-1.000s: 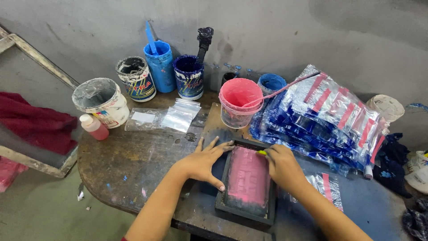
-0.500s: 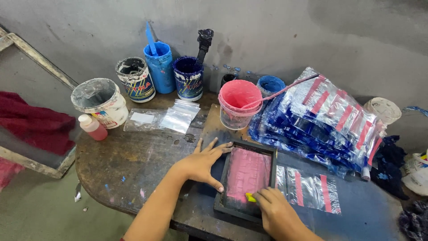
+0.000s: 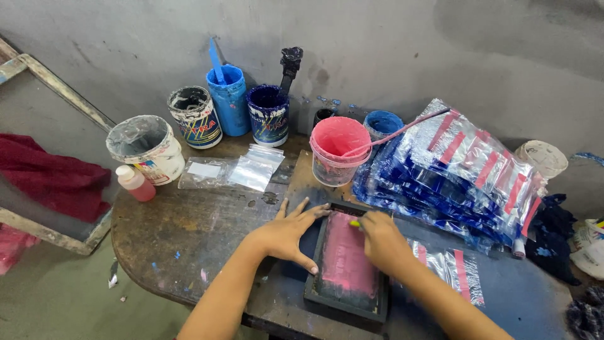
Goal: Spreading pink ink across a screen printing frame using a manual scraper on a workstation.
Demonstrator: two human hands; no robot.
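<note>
The right hand (image 3: pixel 382 238) has slid from the near end of the small black printing frame (image 3: pixel 346 271) back up to its far end, fingers closed on a yellow-tipped scraper (image 3: pixel 355 223). The left hand (image 3: pixel 288 234) lies spread flat, holding the frame by the desk's (image 3: pixel 189 233) front edge.

- The framed screen (image 3: pixel 347 267) lies on the surface (image 3: pixel 182 233) at its near edge.
- The left hand (image 3: pixel 286 233) rests flat just left of the screen, fingers (image 3: pixel 308 211) touching its left rail.
- The right hand (image 3: pixel 382 239) lies on the screen's far right corner.
- A bucket (image 3: pixel 340 151) stands behind the screen.
- A stack of printed bags (image 3: pixel 453 173) lies right of the bucket, toward the far right edge.
- Four paint cans (image 3: pixel 229 101) line the far edge, left of the bucket.
- Loose bags (image 3: pixel 239 170) lie in front of the cans.
- A small bottle (image 3: pixel 135 182) stands at the left edge.
</note>
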